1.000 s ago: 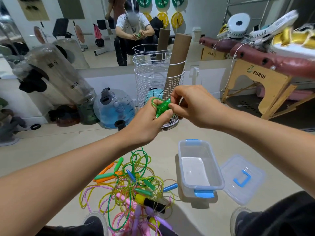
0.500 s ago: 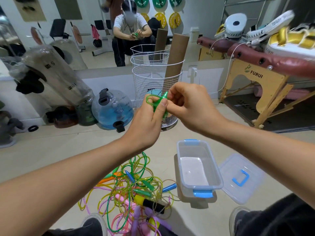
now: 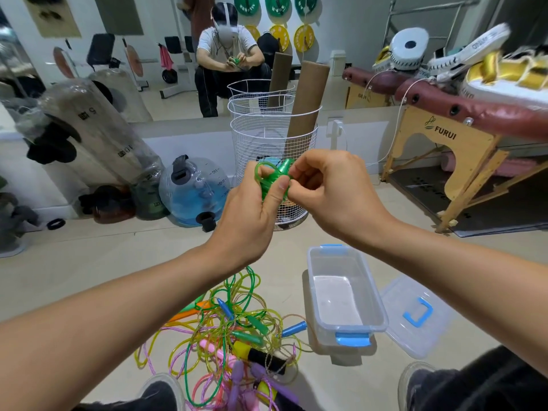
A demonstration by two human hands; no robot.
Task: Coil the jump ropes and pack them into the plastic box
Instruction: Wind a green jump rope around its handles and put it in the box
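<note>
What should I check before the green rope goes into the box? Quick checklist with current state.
1. Green jump rope bundled in hand: ok, left hand grips it.
2. Loose end secured: cannot tell, right hand pinches at the bundle and the fingers hide the end.
3. Plastic box open: ok, no lid on it.
4. Box has room: ok, nothing inside.
5. Lid out of the way: ok, it lies flat on the floor beside the box, on its right.
6. Other ropes ready to pack: not ok, the rope pile lies tangled on the floor left of the box.
</note>
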